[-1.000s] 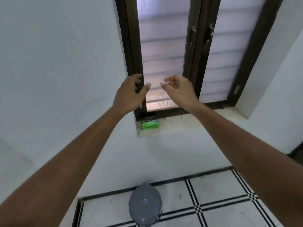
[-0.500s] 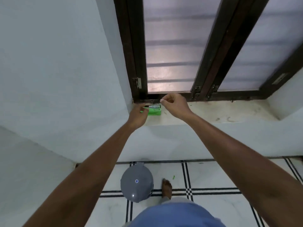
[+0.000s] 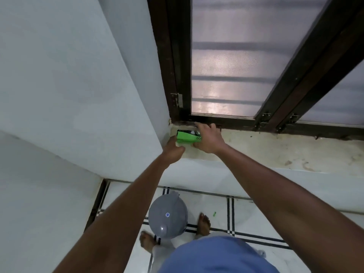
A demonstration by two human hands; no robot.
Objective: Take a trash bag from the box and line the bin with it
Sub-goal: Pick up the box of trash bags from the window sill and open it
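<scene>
Box (image 3: 187,136), green, lies on the sill (image 3: 275,150) at its left end, close to the wall corner and just below the window frame (image 3: 226,119). Both hands are on it. Left hand (image 3: 173,149) touches the box's left end from the near side, fingers curled; how far they wrap the box cannot be told, since the hand's back faces the camera. Right hand (image 3: 208,139) lies over the box's right end, fingers fairly straight and reaching toward the frame, thumb down the near side; the box's right end is hidden under it. Whether this hand clamps the box or only rests on it cannot be told. Hands are close together, apart only by the visible stretch of box.

Bin (image 3: 167,214), grey, lid closed, stands on the tiled floor (image 3: 256,219) below the sill, between two bare feet. Small green scrap (image 3: 214,214) lies on the floor right of the bin, near the right foot (image 3: 204,223).
</scene>
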